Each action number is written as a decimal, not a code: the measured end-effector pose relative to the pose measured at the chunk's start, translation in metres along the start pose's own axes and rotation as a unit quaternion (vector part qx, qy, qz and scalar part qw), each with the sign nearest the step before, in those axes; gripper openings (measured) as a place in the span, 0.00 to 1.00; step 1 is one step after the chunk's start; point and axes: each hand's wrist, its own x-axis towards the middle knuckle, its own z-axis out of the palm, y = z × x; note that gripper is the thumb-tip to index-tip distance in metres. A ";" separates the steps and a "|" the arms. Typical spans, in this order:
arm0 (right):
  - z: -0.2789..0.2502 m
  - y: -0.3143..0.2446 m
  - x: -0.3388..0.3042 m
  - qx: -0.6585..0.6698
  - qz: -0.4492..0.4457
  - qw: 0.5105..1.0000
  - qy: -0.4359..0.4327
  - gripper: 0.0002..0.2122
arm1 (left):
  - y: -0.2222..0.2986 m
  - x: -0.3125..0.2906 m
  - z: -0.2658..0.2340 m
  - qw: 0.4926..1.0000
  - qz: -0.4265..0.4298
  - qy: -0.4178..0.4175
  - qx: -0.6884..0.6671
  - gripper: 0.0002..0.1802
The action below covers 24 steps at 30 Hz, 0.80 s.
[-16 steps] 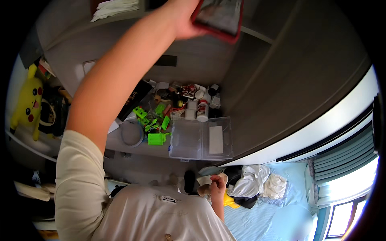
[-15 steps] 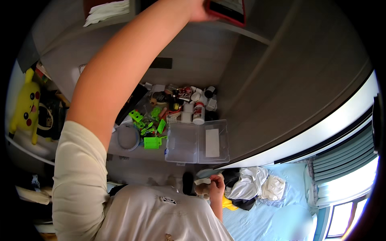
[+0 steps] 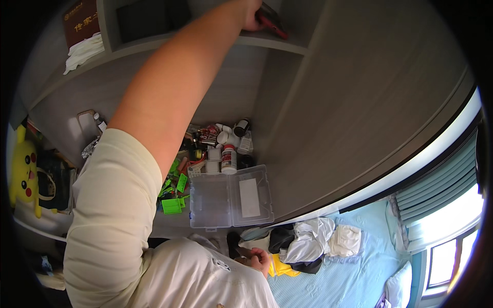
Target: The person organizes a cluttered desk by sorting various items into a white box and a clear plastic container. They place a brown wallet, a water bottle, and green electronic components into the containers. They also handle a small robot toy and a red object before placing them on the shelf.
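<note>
My left arm stretches up across the view to the upper shelf. Its hand (image 3: 251,15), at the top edge, is closed around a dark phone with a red edge (image 3: 272,23), tilted just in front of the shelf compartment. Down by my waist, my right hand (image 3: 261,261) has curled fingers drawn together; whatever is in them, if anything, is hidden. Beside that hand lies yellow cloth (image 3: 282,267). Below the shelf, an opened clear plastic case (image 3: 210,205) lies on the desktop, with a white card (image 3: 250,197) in its right half.
Bright green plastic pieces (image 3: 172,206) lie left of the case. Behind it crowd several bottles and small boxes, including a white bottle with a red label (image 3: 229,160). A yellow plush toy (image 3: 24,169) stands far left. A bed (image 3: 339,282) with heaped clothes (image 3: 308,241) is at right.
The view has shifted, showing more of the upper shelf. My left hand has turned the phone so it shows more edge-on. My right hand stays low near my waist, fingers still curled.
</note>
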 end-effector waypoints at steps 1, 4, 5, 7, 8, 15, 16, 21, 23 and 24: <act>-0.001 0.002 0.002 0.006 0.010 1.000 0.000 0.13 | 0.001 0.003 -0.001 1.000 -0.012 -0.008 0.017 0.47; -0.004 -0.009 0.007 -0.006 0.026 0.999 0.044 0.12 | -0.001 -0.006 0.024 0.985 -0.015 0.032 0.166 0.47; -0.001 -0.012 0.009 -0.013 0.031 0.998 0.047 0.12 | 0.004 -0.017 0.024 0.969 -0.005 0.074 0.236 0.46; -0.004 -0.007 0.021 -0.003 -0.013 1.000 0.028 0.12 | 0.015 -0.020 0.017 0.929 -0.018 0.131 0.346 0.45; -0.006 -0.005 0.023 0.000 -0.031 0.999 0.024 0.12 | 0.016 -0.016 0.014 0.904 -0.029 0.154 0.397 0.44; 0.001 -0.018 0.035 -0.097 -0.062 0.992 -0.053 0.13 | 0.003 -0.029 0.011 0.922 0.066 0.088 0.371 0.40; 0.003 -0.018 0.036 -0.133 -0.081 0.985 -0.074 0.13 | 0.000 -0.037 0.009 0.931 0.085 0.107 0.338 0.40; 0.022 -0.045 0.040 -0.280 -0.120 0.932 -0.196 0.13 | -0.075 -0.134 -0.058 0.838 0.464 0.047 0.283 0.38; 0.017 -0.040 0.048 -0.280 -0.140 0.925 -0.215 0.13 | -0.152 -0.163 -0.111 0.832 0.453 0.079 0.311 0.13; 0.021 -0.031 0.052 -0.274 -0.152 0.916 -0.249 0.13 | -0.183 -0.203 -0.125 0.824 0.469 0.053 0.312 0.15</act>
